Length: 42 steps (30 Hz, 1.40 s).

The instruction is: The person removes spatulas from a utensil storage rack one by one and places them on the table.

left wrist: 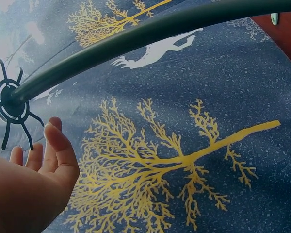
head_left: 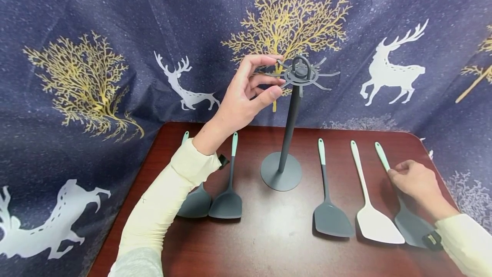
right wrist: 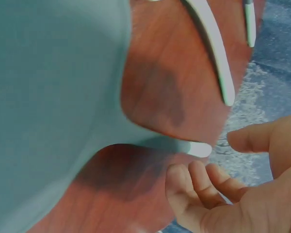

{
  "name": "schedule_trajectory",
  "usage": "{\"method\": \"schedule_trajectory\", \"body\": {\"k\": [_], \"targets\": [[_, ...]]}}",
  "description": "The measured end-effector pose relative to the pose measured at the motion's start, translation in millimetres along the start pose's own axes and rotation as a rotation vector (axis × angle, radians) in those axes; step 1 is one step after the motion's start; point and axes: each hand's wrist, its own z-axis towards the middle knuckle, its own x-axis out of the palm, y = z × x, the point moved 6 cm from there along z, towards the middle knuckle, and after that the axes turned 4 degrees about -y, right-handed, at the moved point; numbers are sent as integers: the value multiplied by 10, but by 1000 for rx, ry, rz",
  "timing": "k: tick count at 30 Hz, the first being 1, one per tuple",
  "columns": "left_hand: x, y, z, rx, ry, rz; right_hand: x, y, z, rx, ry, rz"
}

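A dark grey utensil stand (head_left: 291,127) stands upright on its round base, with a ring of several hooks and a top loop. My left hand (head_left: 245,93) is raised at the left side of that ring, fingers spread in a loose curve around the hook tips. Over at the right, my right hand (head_left: 417,183) is at the handle of a grey spatula (head_left: 412,225) with a mint-green grip, lying on the table. In the right wrist view, thumb and fingers stand apart on either side of the handle end. A white spatula (head_left: 378,225) lies just left of it.
Another grey spatula (head_left: 332,221) lies right of the stand. Two more, a grey spatula (head_left: 226,205) and a partly hidden spatula (head_left: 195,205), lie left of it near my left forearm. Behind the brown table (head_left: 269,243) hangs a blue cloth (head_left: 215,25) printed with deer and trees.
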Motion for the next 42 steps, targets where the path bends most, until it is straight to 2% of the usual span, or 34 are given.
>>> {"method": "schedule_trajectory", "body": {"k": [9,17,26,31,38,42], "targets": [[-10,10,4,-9,-12,-28,-122,338,-94,-96,-95,87],[-16,2,6,-35,-17,-21,-195,635,-195,-143,-125,137],[-38,-12,-9,-6,-25,9,-237,898,-264,-220,-168,167],[-66,8,-90,-12,-38,59,-243,981,-291,-266,-214,165],[-121,45,-291,-39,-58,94,-252,1096,-353,-294,-224,193],[-163,49,-400,-49,-71,125,-276,1159,-400,-322,-262,216]]}}
